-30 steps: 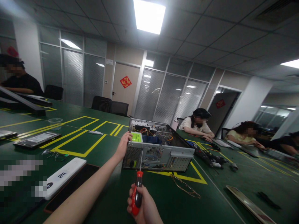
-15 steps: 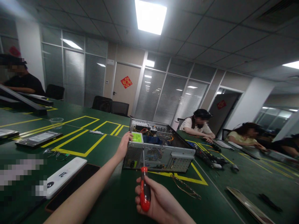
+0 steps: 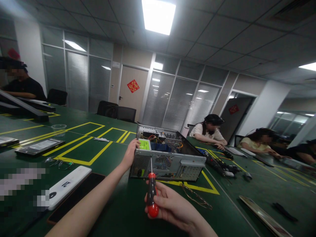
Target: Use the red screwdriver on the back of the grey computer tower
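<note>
A computer case (image 3: 170,163) lies on its side on the green table, its upper side uncovered, with wires and parts showing inside. In its near left corner sits a power supply (image 3: 144,144) with a bright green label. My left hand (image 3: 132,151) rests at that corner, fingers curled over the edge against the power supply. My right hand (image 3: 164,200) is wrapped round the red and black handle of a screwdriver (image 3: 153,197). The screwdriver's shaft points away from me, and its tip meets the case's back panel just beside the power supply's grille.
Left of my arm lie a white power bank (image 3: 70,187), a dark phone (image 3: 76,197), a hard drive (image 3: 39,146) and a clear cup (image 3: 58,130). To the right are loose wires (image 3: 196,196), another phone (image 3: 264,215) and a black cable (image 3: 283,211). Other people (image 3: 209,131) sit around the table.
My right hand has turned the screwdriver's handle and shifted slightly upward, its fingers regripped. The left hand and the case hold their places.
</note>
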Tool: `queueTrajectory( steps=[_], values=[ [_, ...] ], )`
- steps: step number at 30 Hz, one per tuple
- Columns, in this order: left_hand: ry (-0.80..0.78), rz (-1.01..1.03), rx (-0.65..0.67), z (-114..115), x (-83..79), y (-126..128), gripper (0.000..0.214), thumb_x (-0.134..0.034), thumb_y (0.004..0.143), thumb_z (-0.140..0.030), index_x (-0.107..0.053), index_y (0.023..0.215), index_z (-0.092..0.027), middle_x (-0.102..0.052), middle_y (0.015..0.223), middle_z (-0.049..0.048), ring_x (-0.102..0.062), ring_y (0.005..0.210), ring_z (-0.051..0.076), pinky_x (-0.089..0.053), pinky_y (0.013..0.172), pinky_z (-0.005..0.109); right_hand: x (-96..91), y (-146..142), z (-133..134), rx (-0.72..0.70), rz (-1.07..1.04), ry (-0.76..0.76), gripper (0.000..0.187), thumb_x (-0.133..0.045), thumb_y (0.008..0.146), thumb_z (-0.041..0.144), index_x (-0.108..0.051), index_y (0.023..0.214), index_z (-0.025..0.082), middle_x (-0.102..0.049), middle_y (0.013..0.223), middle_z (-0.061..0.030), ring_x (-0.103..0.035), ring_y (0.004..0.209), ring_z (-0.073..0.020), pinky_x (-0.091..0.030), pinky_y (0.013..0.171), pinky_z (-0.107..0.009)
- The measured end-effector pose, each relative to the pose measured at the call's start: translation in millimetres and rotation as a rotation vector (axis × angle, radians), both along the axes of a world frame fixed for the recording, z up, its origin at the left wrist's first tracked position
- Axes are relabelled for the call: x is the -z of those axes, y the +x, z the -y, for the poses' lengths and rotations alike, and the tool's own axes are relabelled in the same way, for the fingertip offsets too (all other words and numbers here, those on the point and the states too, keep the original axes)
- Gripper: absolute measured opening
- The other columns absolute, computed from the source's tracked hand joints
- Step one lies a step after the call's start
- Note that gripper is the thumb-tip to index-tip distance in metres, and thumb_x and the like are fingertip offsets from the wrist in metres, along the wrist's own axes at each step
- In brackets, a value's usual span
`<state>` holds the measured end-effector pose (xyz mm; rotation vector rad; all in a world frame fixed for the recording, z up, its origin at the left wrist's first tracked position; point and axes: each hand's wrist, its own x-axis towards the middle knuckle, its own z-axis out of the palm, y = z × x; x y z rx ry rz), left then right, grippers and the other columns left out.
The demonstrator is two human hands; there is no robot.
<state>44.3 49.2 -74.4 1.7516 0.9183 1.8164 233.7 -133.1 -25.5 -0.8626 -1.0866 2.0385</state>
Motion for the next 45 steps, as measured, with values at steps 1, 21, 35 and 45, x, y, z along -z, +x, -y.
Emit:
queueTrajectory(
  steps=[1, 21, 35, 45],
  values=[
    [0.003, 0.002, 0.000, -0.1, 0.1, -0.1, 0.038, -0.026, 0.094, -0.039, -0.051, 0.072, -0.021, -0.061, 0.108, 0.0084, -0.045, 0.127, 0.021, -0.029, 0.114, 0.039, 0.9, -0.9, 0.1, 0.033, 0.008, 0.002, 0.062, -0.085, 0.060, 0.026, -0.051, 0.112, 0.015, -0.064, 0.084, -0.0005, -0.065, 0.070, -0.0135, -0.046, 0.068, -0.029],
    [-0.001, 0.016, 0.003, -0.6, 0.2, 1.3, 0.039, -0.027, 0.094, -0.043, -0.051, 0.071, -0.021, -0.061, 0.106, 0.0081, -0.045, 0.127, 0.022, -0.028, 0.115, 0.040, -1.5, -2.5, 3.0, -0.053, -0.110, -0.109, 0.065, -0.069, 0.061, 0.011, -0.040, 0.118, 0.021, -0.066, 0.100, -0.0053, -0.065, 0.076, -0.0156, -0.043, 0.067, -0.032],
    [-0.011, -0.004, 0.000, 0.3, -1.7, 0.8, 0.040, -0.027, 0.094, -0.042, -0.052, 0.071, -0.021, -0.061, 0.109, 0.0082, -0.043, 0.129, 0.021, -0.028, 0.115, 0.039, 5.9, 6.9, -7.8, -0.091, -0.097, 0.010, 0.068, -0.082, 0.064, 0.022, -0.046, 0.122, 0.016, -0.068, 0.091, -0.0050, -0.066, 0.082, -0.0159, -0.043, 0.073, -0.029],
    [-0.003, -0.006, 0.007, 1.0, -2.3, -0.4, 0.040, -0.026, 0.094, -0.043, -0.052, 0.072, -0.021, -0.061, 0.108, 0.0082, -0.045, 0.127, 0.022, -0.030, 0.114, 0.039, 11.0, 1.6, -4.7, -0.071, -0.145, -0.090, 0.035, -0.079, 0.067, 0.029, -0.053, 0.089, 0.019, -0.064, 0.090, 0.0000, -0.066, 0.082, -0.0159, -0.044, 0.072, -0.030]
  ],
)
